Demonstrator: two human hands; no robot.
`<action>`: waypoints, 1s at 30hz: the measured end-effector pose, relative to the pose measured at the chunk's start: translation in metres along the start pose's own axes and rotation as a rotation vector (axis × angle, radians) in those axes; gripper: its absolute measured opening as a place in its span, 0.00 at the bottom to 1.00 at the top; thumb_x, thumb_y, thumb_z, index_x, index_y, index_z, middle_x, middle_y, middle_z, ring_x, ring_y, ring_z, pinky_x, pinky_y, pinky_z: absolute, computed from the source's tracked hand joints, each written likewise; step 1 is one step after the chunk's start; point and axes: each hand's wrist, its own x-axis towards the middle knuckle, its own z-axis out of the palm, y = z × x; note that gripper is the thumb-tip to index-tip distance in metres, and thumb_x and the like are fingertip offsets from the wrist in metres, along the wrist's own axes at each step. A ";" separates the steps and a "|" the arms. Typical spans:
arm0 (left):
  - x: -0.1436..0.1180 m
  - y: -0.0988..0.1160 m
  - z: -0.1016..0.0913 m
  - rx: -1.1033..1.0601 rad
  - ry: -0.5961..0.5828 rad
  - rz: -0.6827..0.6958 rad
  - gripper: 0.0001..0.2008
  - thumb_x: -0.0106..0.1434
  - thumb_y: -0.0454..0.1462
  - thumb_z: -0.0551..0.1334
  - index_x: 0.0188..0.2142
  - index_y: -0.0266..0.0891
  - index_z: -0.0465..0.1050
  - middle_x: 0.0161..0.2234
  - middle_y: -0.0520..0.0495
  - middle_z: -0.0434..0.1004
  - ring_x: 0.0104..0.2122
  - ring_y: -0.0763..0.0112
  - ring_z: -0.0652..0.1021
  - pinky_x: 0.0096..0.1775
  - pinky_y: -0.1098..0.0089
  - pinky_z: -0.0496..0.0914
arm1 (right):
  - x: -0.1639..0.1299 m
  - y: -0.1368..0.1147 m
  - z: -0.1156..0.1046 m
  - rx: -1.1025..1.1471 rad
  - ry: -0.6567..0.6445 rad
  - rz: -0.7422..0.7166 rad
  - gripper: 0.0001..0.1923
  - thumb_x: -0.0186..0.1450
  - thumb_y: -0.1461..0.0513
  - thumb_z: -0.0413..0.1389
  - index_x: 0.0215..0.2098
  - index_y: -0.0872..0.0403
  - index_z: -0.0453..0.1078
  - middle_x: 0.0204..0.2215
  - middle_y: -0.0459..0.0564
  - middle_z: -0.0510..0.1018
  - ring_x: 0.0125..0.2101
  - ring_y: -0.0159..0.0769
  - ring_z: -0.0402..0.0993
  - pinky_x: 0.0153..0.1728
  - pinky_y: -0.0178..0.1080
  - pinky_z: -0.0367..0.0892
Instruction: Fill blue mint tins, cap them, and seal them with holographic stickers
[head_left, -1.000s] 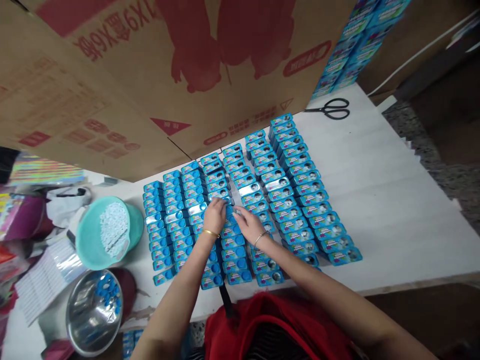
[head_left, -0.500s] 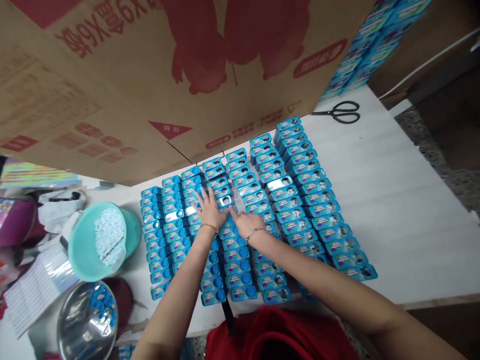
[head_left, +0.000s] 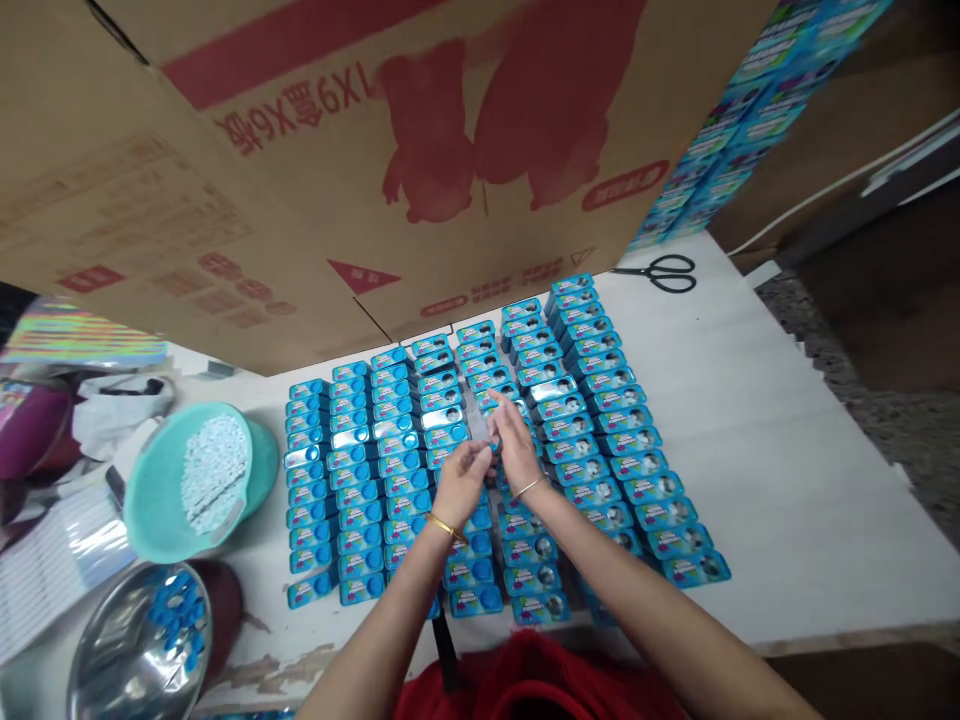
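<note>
Both hands meet above the rows of blue tins (head_left: 600, 420): left hand (head_left: 461, 480) and right hand (head_left: 517, 445) pinch one small tin (head_left: 491, 440) between fingertips. Teal bowl (head_left: 195, 480) sits left on the surface (head_left: 787, 450).

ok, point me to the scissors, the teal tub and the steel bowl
scissors (head_left: 660, 272), head view, on the black handles.
teal tub (head_left: 154, 520), head view, on its near rim.
steel bowl (head_left: 105, 650), head view, on its bare inner wall.

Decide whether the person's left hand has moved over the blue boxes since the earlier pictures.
Yes. The left hand has drawn back toward the person and risen off the blue boxes, meeting the right hand.
</note>
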 end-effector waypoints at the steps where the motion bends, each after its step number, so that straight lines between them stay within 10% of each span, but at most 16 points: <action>1: -0.004 -0.001 0.003 -0.123 0.005 -0.066 0.12 0.55 0.42 0.64 0.34 0.36 0.72 0.27 0.48 0.75 0.25 0.72 0.74 0.32 0.71 0.71 | -0.003 -0.001 0.005 0.000 -0.003 -0.022 0.29 0.68 0.45 0.42 0.59 0.51 0.62 0.28 0.46 0.69 0.28 0.33 0.65 0.33 0.37 0.67; 14: 0.022 0.012 -0.014 -0.617 0.056 -0.334 0.16 0.41 0.39 0.71 0.29 0.35 0.71 0.24 0.52 0.73 0.25 0.74 0.74 0.32 0.73 0.69 | 0.006 0.020 0.021 -0.312 -0.218 -0.450 0.35 0.66 0.42 0.42 0.61 0.56 0.54 0.34 0.49 0.65 0.37 0.40 0.64 0.45 0.48 0.64; 21: 0.074 0.016 -0.036 0.426 0.271 0.005 0.04 0.52 0.34 0.62 0.25 0.38 0.67 0.23 0.52 0.71 0.26 0.72 0.73 0.33 0.71 0.67 | 0.011 0.022 0.007 -0.798 -0.063 -0.398 0.24 0.70 0.52 0.43 0.59 0.53 0.63 0.49 0.57 0.69 0.54 0.46 0.59 0.57 0.50 0.53; 25: 0.099 0.028 -0.041 0.966 0.123 -0.117 0.02 0.55 0.35 0.62 0.28 0.38 0.72 0.30 0.43 0.78 0.34 0.63 0.78 0.37 0.68 0.69 | 0.018 0.028 0.003 -1.098 -0.274 -0.395 0.24 0.70 0.54 0.44 0.61 0.53 0.62 0.56 0.59 0.67 0.60 0.49 0.53 0.60 0.55 0.45; 30: 0.099 0.031 -0.044 1.131 0.071 -0.244 0.08 0.56 0.40 0.64 0.28 0.36 0.77 0.36 0.30 0.79 0.40 0.49 0.80 0.42 0.58 0.71 | 0.019 0.030 0.017 -1.190 -0.394 -0.423 0.24 0.70 0.55 0.45 0.62 0.55 0.62 0.66 0.59 0.54 0.67 0.49 0.41 0.62 0.61 0.37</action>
